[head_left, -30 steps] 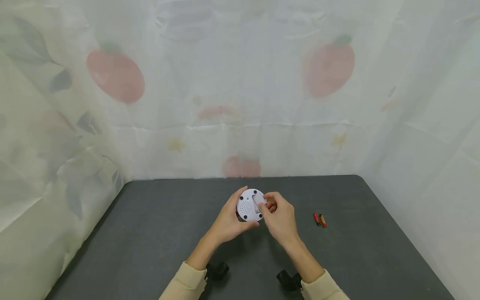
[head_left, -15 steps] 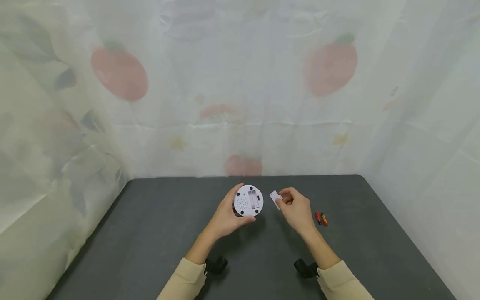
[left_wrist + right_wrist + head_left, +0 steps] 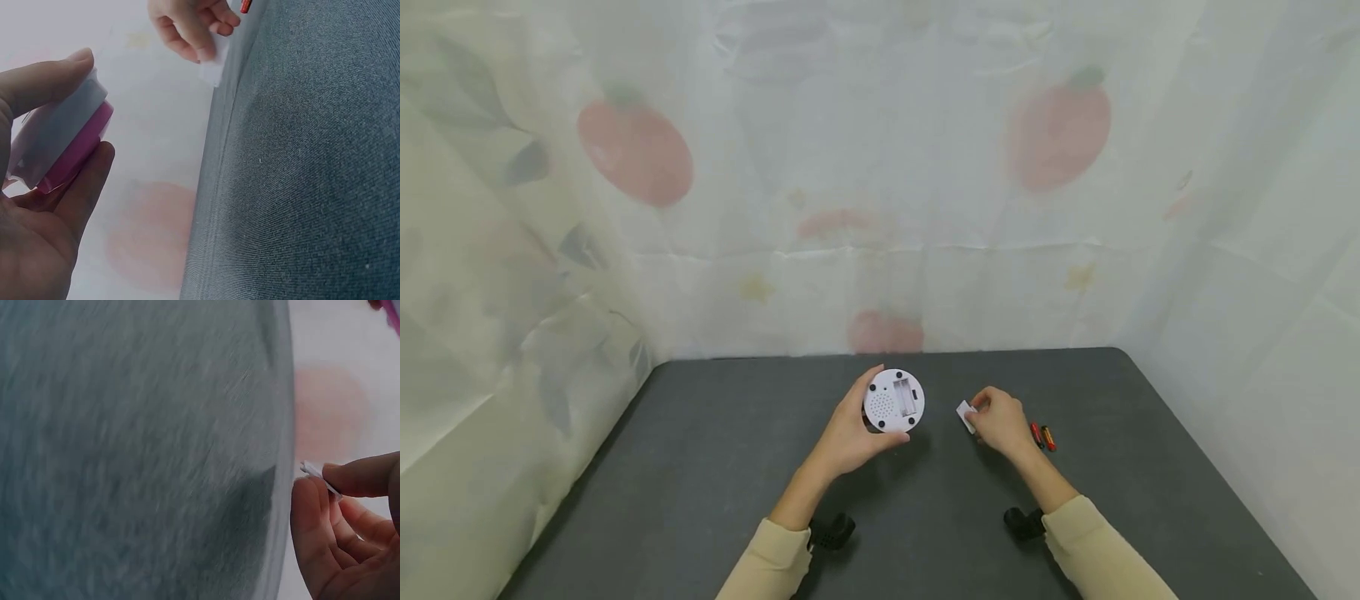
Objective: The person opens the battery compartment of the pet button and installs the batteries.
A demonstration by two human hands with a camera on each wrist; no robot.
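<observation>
Left hand [image 3: 850, 437] grips round white device [image 3: 893, 401] above dark table [image 3: 700, 467], battery bay exposed; right hand [image 3: 1000, 421] pinches small white cover [image 3: 966, 416] low, two batteries [image 3: 1041, 438] just beside, printed curtain [image 3: 880, 167] behind.

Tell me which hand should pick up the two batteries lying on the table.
Right. The right hand is next to the batteries, though it pinches the small white cover and would likely need to put it down first. The left hand grips the round white device, farther away.

batteries [image 3: 1041, 437] tiny, table [image 3: 137, 450] blurred
</observation>
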